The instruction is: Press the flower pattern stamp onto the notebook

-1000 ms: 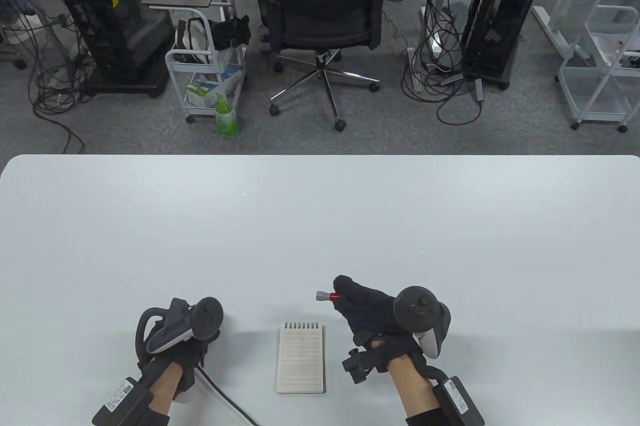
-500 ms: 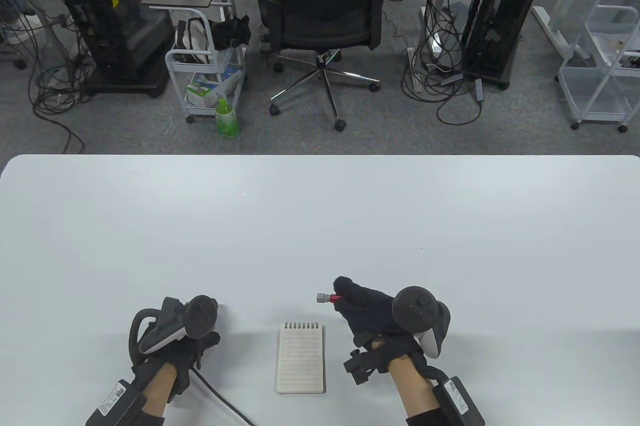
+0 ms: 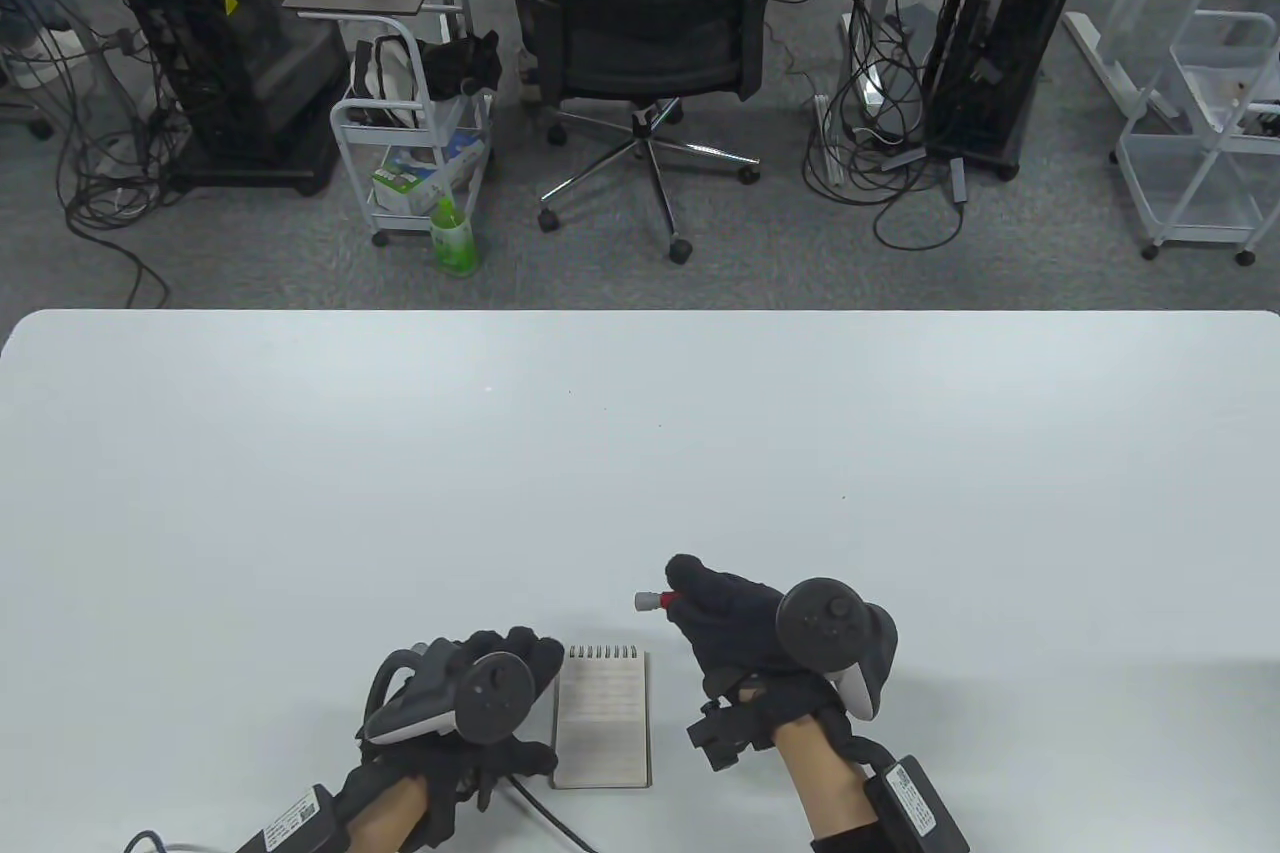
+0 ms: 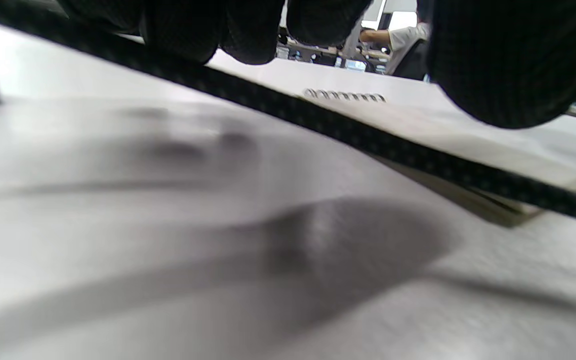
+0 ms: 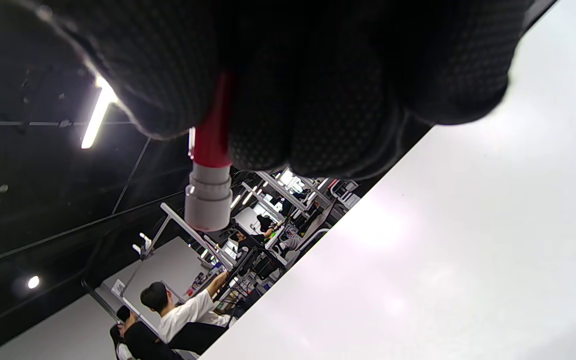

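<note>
A small spiral notebook (image 3: 603, 718) lies open on a blank lined page near the table's front edge. My left hand (image 3: 530, 701) is at its left edge, fingers spread over that edge and holding nothing; whether they touch the page I cannot tell. In the left wrist view the fingers (image 4: 248, 30) hang above the notebook (image 4: 418, 132). My right hand (image 3: 692, 599) is above and right of the notebook and grips a red stamp (image 3: 652, 600) with its grey tip pointing left. In the right wrist view the stamp (image 5: 210, 170) sticks out from the closed fingers (image 5: 318, 90).
The white table (image 3: 640, 453) stretches far back and to both sides. A black cable (image 3: 545, 808) trails from my left wrist along the front edge and crosses the left wrist view (image 4: 318, 117). An office chair (image 3: 645, 3) and carts stand beyond the table.
My left hand has moved right from the table's left part to the notebook's left edge. My right hand with the stamp has stayed almost still, tilting slightly.
</note>
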A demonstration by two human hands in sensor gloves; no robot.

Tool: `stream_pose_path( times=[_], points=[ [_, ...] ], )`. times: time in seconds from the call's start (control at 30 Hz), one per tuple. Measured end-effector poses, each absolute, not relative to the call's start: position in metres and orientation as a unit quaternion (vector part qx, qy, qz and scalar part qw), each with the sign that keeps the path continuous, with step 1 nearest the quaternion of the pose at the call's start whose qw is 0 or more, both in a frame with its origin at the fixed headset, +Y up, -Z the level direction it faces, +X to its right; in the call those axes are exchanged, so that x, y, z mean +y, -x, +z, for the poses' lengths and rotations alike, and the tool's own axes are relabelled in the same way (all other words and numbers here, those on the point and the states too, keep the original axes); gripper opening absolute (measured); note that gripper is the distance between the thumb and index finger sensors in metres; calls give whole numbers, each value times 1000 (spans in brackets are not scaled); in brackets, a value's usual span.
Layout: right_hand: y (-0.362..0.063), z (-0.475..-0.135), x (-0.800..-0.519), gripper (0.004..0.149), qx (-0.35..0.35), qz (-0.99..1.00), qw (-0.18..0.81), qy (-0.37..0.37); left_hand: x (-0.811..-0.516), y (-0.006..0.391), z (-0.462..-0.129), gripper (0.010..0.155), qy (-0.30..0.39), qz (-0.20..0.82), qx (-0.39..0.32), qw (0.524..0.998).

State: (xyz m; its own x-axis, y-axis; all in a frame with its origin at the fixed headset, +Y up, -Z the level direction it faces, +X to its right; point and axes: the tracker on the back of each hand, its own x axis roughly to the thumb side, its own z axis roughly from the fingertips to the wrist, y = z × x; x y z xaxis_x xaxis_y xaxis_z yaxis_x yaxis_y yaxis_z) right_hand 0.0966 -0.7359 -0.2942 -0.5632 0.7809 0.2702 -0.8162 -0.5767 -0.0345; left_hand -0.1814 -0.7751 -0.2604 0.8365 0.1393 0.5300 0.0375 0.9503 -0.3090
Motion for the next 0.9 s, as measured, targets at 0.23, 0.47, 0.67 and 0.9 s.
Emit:
stream_pose_path(
  times=[0.23,0.47,0.67,0.9],
  points=[
    [-85,-290,-733,47,-81,904,392,-150,-784,168,-259,99,163,-9,-293,942],
    [-54,-278,-728,47,-72,926,283,-239,-791,169,-261,97,183,-7,-290,939],
    [-20,-266,-731,46,-33,924,220,-310,-792,168,-260,97,191,-17,-287,939],
    [12,-256,-742,46,-3,922,142,-359,-792,168,-259,97,191,-20,-286,939]
  ],
)
